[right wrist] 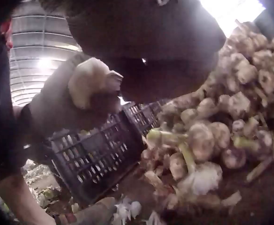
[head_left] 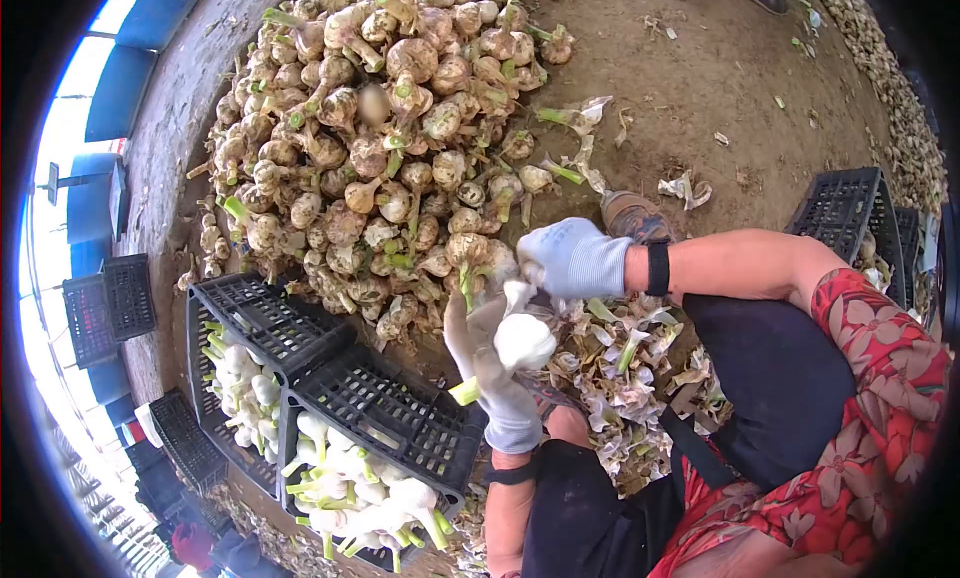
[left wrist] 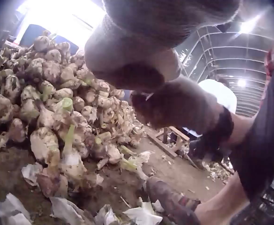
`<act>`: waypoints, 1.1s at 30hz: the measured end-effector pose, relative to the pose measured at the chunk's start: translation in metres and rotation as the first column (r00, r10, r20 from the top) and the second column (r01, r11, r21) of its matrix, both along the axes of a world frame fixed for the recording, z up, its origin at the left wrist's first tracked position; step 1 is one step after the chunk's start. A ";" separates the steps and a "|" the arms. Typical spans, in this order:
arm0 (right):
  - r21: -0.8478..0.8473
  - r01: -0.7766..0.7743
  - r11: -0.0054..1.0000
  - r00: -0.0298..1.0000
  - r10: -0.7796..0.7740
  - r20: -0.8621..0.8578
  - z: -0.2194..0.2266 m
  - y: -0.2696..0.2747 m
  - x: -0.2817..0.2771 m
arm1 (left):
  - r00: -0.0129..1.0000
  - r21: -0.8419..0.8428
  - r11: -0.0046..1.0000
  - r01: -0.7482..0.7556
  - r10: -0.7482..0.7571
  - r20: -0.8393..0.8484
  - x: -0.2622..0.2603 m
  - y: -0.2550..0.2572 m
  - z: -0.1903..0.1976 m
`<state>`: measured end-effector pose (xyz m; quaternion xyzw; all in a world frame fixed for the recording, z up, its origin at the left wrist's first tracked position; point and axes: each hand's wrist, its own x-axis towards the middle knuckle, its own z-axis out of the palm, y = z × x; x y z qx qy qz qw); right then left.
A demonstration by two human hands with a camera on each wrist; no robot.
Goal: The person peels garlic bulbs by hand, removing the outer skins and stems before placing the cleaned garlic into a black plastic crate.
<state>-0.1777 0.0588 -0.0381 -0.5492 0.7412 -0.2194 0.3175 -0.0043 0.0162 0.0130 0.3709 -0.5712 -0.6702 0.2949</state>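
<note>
A peeled white garlic bulb point(head_left: 525, 342) with a cut green stem point(head_left: 464, 391) lies in the gloved left hand point(head_left: 500, 388), whose fingers grip it. The same bulb point(right wrist: 89, 83) shows in the right wrist view. Just above it, the gloved right hand point(head_left: 575, 260) has its fingers curled, with its fingertips close to a white piece point(head_left: 518, 296) at the bulb's top. I cannot tell what those fingers hold. Behind both hands rises a large heap of unpeeled garlic point(head_left: 370, 148). In the left wrist view the right hand point(left wrist: 179, 105) appears dark, below the left hand point(left wrist: 132, 56).
Black plastic crates point(head_left: 400, 403) at the lower left contain peeled white bulbs point(head_left: 350, 478) with green stems. Dry skins point(head_left: 640, 378) litter the ground beside the person's legs. A shoe point(head_left: 637, 218) stands near the heap. Another crate point(head_left: 845, 213) is at the right.
</note>
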 end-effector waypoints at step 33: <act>-0.221 -0.472 0.853 0.881 0.465 -0.085 0.046 -0.018 0.040 | 0.762 0.824 0.558 -0.097 0.575 -0.299 0.055 -0.041 -0.037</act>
